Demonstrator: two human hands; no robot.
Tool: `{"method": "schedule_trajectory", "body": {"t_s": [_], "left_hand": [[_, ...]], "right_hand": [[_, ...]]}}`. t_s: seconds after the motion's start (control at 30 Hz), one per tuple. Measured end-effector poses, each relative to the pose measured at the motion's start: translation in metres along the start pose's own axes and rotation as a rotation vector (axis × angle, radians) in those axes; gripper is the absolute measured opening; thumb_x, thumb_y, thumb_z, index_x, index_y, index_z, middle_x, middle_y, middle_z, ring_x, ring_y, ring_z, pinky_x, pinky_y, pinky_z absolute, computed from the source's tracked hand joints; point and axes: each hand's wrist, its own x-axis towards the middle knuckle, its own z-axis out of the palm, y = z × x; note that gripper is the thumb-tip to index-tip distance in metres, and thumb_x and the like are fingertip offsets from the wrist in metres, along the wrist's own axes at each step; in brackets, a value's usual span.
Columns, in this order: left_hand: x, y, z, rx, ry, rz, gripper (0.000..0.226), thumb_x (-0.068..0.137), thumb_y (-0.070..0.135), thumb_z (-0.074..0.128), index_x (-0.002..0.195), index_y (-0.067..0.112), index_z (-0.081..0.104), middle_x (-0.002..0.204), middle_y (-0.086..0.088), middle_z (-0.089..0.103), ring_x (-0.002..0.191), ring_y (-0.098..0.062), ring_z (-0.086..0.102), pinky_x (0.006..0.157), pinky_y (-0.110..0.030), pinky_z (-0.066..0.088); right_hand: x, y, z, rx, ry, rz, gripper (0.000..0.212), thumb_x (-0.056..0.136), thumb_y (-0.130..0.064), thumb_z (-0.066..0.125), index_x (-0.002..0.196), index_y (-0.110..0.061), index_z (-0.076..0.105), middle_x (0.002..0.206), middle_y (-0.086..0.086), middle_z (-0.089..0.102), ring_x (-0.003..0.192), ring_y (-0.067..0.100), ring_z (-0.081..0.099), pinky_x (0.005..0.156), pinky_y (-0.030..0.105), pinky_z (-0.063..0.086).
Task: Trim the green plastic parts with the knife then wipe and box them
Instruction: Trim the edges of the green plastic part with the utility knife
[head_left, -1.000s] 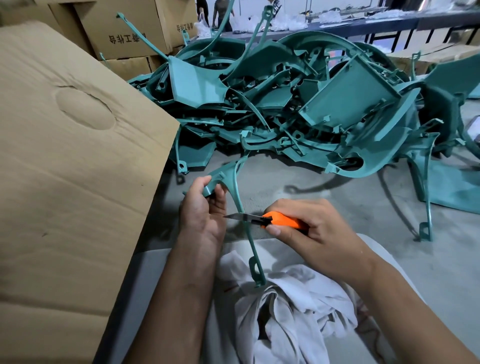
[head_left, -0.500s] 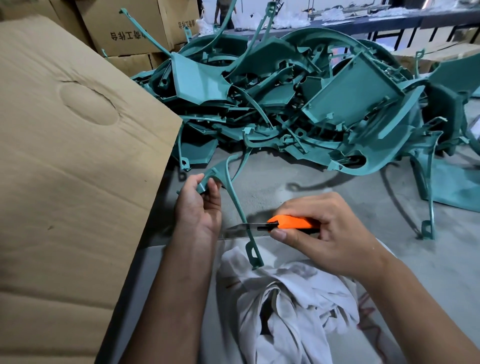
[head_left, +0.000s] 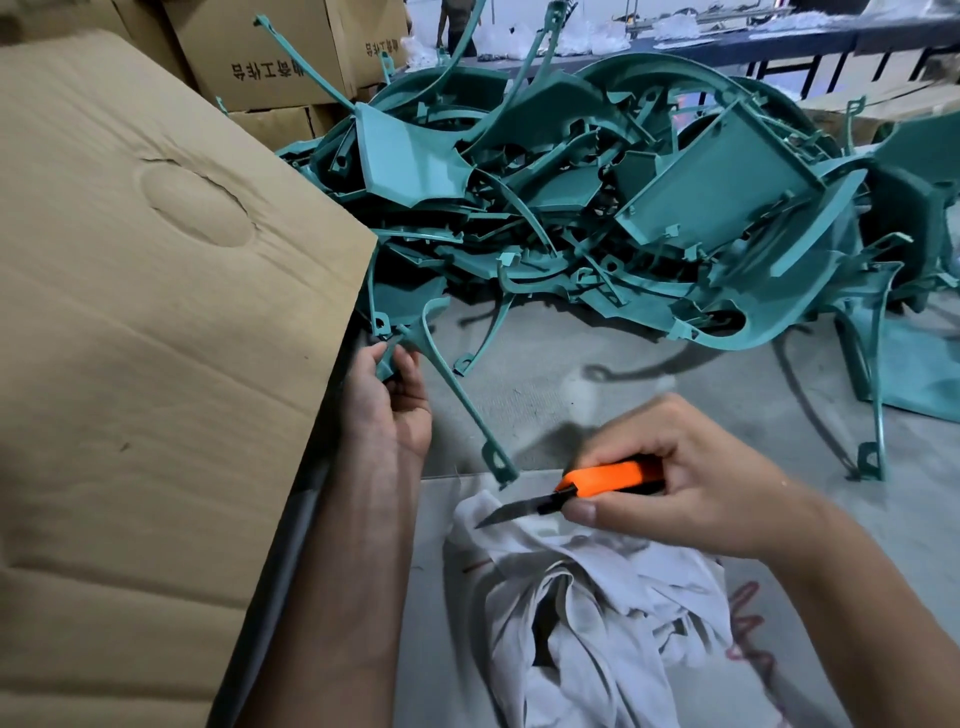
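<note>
My left hand (head_left: 387, 402) grips the top end of a thin green plastic part (head_left: 460, 397), whose long arm slants down to a looped tip near the cloth. My right hand (head_left: 680, 488) holds an orange-handled knife (head_left: 597, 480); its dark blade points left and lies just below the part's tip, apart from it. A crumpled white cloth (head_left: 587, 597) lies under the blade. A big heap of green plastic parts (head_left: 623, 208) fills the table behind.
A large cardboard flap (head_left: 156, 312) of a box stands at my left, close to my left arm. Printed cartons (head_left: 280, 57) are stacked at the back left. More green parts (head_left: 883, 364) lie at the right on the grey tabletop (head_left: 597, 379).
The knife has slid down off the green part's arm and now sits below its tip. My left hand has lifted the part up and away.
</note>
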Motion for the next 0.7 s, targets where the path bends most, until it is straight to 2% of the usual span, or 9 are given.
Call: {"method": "schedule_trajectory", "body": {"t_s": [0.07,0.13,0.2,0.27,0.33,0.47,0.57,0.63,0.7], "left_hand": [[0.0,0.0,0.0,-0.024,-0.016,0.0,0.01,0.099,0.004,0.059,0.096,-0.004,0.063,0.063,-0.014,0.068,0.044,-0.009,0.065,0.042,-0.013,0.049],[-0.002,-0.003,0.002,-0.077,-0.023,0.001,0.018,0.1,0.006,0.06,0.113,-0.004,0.064,0.077,-0.018,0.068,0.054,-0.016,0.07,0.046,-0.016,0.054],[-0.004,-0.008,0.004,-0.119,-0.037,-0.014,0.025,0.101,0.009,0.061,0.121,-0.007,0.063,0.084,-0.023,0.069,0.074,-0.024,0.072,0.049,-0.02,0.057],[-0.009,-0.016,0.006,-0.132,-0.064,-0.042,0.024,0.101,0.01,0.062,0.116,-0.01,0.062,0.092,-0.029,0.071,0.085,-0.028,0.071,0.05,-0.023,0.059],[-0.013,-0.023,0.008,-0.136,-0.086,-0.055,0.022,0.101,0.009,0.061,0.115,-0.009,0.06,0.108,-0.033,0.068,0.095,-0.031,0.071,0.054,-0.026,0.061],[-0.014,-0.025,0.009,-0.166,-0.138,-0.051,0.031,0.102,0.007,0.057,0.13,-0.008,0.056,0.129,-0.035,0.059,0.117,-0.036,0.066,0.061,-0.033,0.064],[-0.018,-0.025,0.01,-0.058,-0.234,-0.028,0.033,0.099,0.014,0.062,0.127,-0.003,0.055,0.127,-0.028,0.06,0.108,-0.037,0.068,0.073,-0.043,0.065],[-0.018,-0.027,0.007,0.072,-0.351,0.038,0.058,0.086,0.032,0.074,0.135,0.009,0.051,0.136,-0.02,0.055,0.121,-0.036,0.062,0.092,-0.05,0.06],[-0.019,-0.028,0.003,0.214,-0.469,0.126,0.066,0.078,0.044,0.077,0.132,0.017,0.05,0.145,-0.011,0.049,0.135,-0.031,0.051,0.104,-0.052,0.052]], "right_hand": [[-0.002,-0.001,-0.004,0.042,0.008,-0.013,0.02,0.095,-0.035,0.074,0.076,-0.029,0.072,0.058,-0.004,0.058,0.045,0.012,0.045,0.044,0.024,0.032],[-0.002,0.001,-0.006,0.004,0.198,-0.07,0.03,0.091,-0.046,0.074,0.076,-0.02,0.07,0.058,0.0,0.052,0.048,0.013,0.044,0.047,0.023,0.033],[-0.001,0.002,-0.005,-0.008,0.445,-0.086,0.038,0.08,-0.049,0.08,0.087,-0.013,0.07,0.065,0.006,0.051,0.054,0.012,0.044,0.053,0.019,0.035],[0.002,0.0,-0.002,0.006,0.576,-0.06,0.047,0.071,-0.047,0.086,0.108,-0.022,0.07,0.079,0.003,0.059,0.061,0.006,0.05,0.061,0.017,0.042],[0.003,0.001,0.002,-0.017,0.607,-0.065,0.053,0.071,-0.046,0.088,0.118,-0.031,0.069,0.091,-0.003,0.067,0.066,0.003,0.056,0.067,0.016,0.047],[0.002,0.004,0.005,0.028,0.73,-0.021,0.026,0.086,-0.024,0.086,0.111,-0.027,0.076,0.073,0.002,0.067,0.055,0.026,0.053,0.055,0.03,0.046],[0.005,0.007,0.005,0.074,0.846,0.037,0.014,0.088,-0.008,0.078,0.098,-0.018,0.08,0.07,0.004,0.072,0.049,0.018,0.055,0.047,0.026,0.045],[0.007,0.007,0.005,0.256,0.933,0.057,0.016,0.091,-0.001,0.07,0.093,-0.014,0.079,0.068,0.005,0.07,0.046,0.016,0.053,0.044,0.023,0.043],[0.007,0.006,0.001,0.467,0.989,0.062,0.015,0.092,0.0,0.066,0.091,-0.011,0.077,0.067,0.01,0.067,0.043,0.014,0.048,0.041,0.021,0.039]]}}
